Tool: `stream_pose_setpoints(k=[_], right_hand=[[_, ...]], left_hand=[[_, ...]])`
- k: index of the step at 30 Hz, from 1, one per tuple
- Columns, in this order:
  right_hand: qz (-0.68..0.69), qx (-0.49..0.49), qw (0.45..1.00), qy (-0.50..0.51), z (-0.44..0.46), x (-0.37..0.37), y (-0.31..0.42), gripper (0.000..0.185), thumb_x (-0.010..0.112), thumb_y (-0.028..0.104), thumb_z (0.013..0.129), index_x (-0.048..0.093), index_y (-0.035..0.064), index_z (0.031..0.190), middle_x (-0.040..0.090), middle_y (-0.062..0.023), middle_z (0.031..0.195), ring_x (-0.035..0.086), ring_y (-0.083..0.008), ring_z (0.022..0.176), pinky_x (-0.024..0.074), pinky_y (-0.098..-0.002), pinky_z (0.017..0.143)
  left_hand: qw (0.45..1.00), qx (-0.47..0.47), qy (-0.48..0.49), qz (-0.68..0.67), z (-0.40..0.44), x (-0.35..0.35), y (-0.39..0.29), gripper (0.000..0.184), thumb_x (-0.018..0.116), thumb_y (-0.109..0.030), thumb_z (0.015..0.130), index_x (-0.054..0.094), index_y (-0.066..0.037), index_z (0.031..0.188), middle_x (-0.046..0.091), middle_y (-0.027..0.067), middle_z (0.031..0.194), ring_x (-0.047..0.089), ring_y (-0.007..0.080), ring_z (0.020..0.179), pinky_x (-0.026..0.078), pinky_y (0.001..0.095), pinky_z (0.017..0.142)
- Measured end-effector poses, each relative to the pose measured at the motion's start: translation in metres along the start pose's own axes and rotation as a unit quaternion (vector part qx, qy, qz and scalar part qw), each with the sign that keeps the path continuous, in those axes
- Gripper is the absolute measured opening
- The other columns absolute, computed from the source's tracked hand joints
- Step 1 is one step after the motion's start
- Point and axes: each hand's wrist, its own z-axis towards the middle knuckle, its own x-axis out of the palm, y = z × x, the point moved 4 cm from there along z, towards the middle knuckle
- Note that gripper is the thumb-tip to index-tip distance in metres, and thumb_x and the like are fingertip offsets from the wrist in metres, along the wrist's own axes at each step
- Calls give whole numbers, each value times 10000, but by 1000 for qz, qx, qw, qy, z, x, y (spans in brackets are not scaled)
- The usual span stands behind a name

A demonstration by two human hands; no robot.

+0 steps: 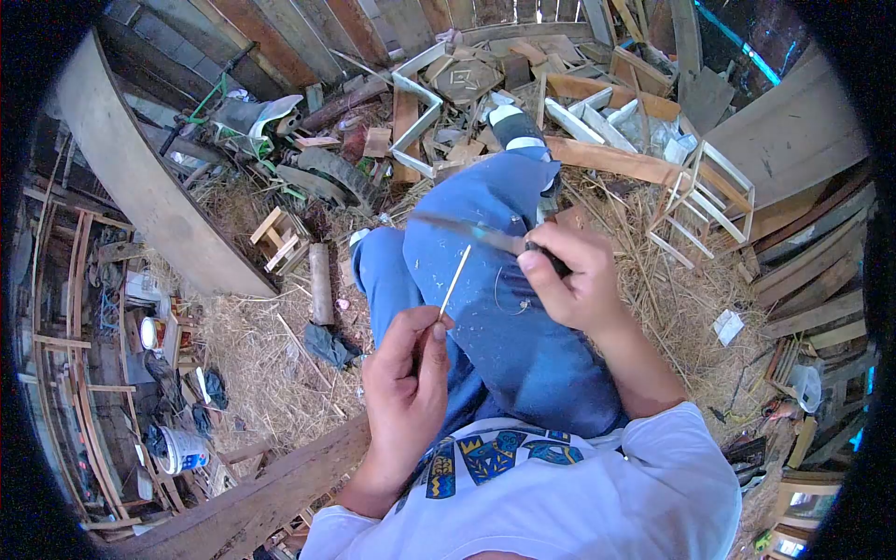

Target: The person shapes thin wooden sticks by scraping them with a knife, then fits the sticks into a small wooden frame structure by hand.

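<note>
My left hand [408,369] pinches the lower end of a thin pale wooden stick [455,280], which points up and slightly right. My right hand [571,275] is closed round the dark handle of a knife [476,232]. The knife's blade, blurred toward its tip, extends left just above the stick's upper end. Both hands are over my legs in blue trousers [523,364], where small pale shavings lie. A thin curled strip [499,294] rests on the trousers left of my right hand.
Straw and wood scraps cover the ground. White angular frames [420,112] and planks [616,161] lie ahead, beside a wheeled machine [327,177]. A curved board [159,177] leans at left, near a white bucket [177,450]. A beam [252,499] runs beside me.
</note>
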Motion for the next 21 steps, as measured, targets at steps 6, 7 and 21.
stream_pose_setpoints(k=[6, 7, 21], right_hand=[[62, 13, 998, 2, 0, 1, 2, 223, 710, 216, 957, 693, 7, 880, 605, -101, 687, 582, -216, 545, 429, -330, 536], [59, -16, 998, 6, 1, 1, 5, 219, 714, 216, 953, 696, 10, 883, 600, -99, 678, 579, -216, 540, 428, -333, 531], [1, -136, 989, 54, 3, 14, 18, 257, 804, 319, 854, 682, 98, 806, 650, -59, 680, 628, -270, 545, 451, -395, 502]], left_hand=[[1000, 13, -7, 10, 0, 0, -2, 56, 593, -20, 1043, 644, -1, 1056, 535, -22, 694, 467, 29, 621, 358, 217, 544], [1000, 8, -8, -5, 0, 0, -2, 55, 597, -20, 1040, 645, -1, 1058, 534, -19, 693, 467, 29, 619, 360, 219, 545], [1000, 8, 9, -9, -7, 3, -13, 81, 597, -13, 1036, 672, 7, 1060, 557, -15, 707, 475, 29, 628, 366, 217, 555]])
